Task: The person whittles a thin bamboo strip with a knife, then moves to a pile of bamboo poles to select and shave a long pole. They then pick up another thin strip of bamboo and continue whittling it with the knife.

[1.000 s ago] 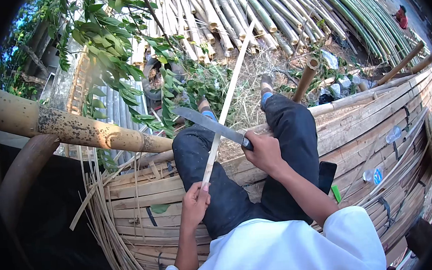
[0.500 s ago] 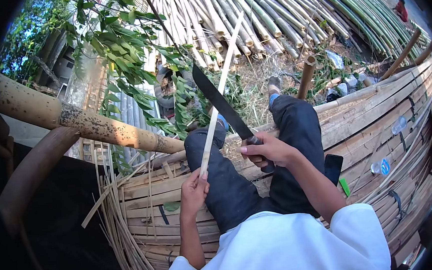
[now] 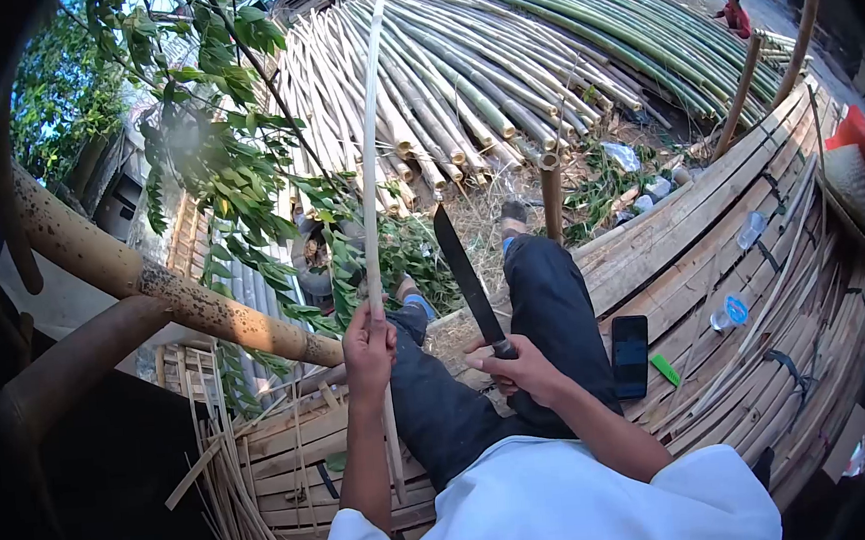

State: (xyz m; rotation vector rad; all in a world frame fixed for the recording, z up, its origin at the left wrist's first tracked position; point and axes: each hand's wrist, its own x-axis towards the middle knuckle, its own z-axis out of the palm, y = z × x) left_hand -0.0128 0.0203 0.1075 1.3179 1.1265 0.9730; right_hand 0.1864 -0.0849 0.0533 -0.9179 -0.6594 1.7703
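I've swung the long pale bamboo strip [image 3: 370,124] upright | my left hand [image 3: 369,347] clamped on its lower part | my right hand [image 3: 522,368] gripping the dark-bladed machete [image 3: 467,278], blade raised beside the strip

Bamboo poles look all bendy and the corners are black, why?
Head view: the wide round lens curves the bamboo poles near the edges and blacks out the corners; the middle is sharp, with the left hand, strip, right hand and knife unblurred.

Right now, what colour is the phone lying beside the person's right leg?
The phone is black; head view shows it.
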